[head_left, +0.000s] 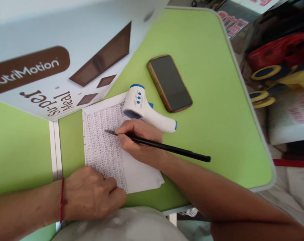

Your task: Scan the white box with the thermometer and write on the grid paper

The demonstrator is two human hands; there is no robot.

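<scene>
My right hand (pixel 144 142) pinches a slim black pen (pixel 172 149) near its point, with the long end slanting back to the right. The tip is at a sheet of paper (pixel 141 175) covered on its left part with dense rows of small handwriting; the right part is blank. On the paper's lower left edge rests my left hand (pixel 91 194), its fingers curled into a loose fist, a ring and a red string bracelet on it. A white infrared thermometer (pixel 158 120) with blue trim lies over the paper's top right corner, just beyond my right hand.
Beyond the thermometer lies a dark-screened smartphone (pixel 170 82) in a brown case. A white printed board or box (pixel 99 20) lettered NutriMotion stands at the back left. The green table (pixel 217 127) has a pale rim; printed sacks (pixel 292 117) and yellow-and-blue handles (pixel 263 100) are beyond its right side.
</scene>
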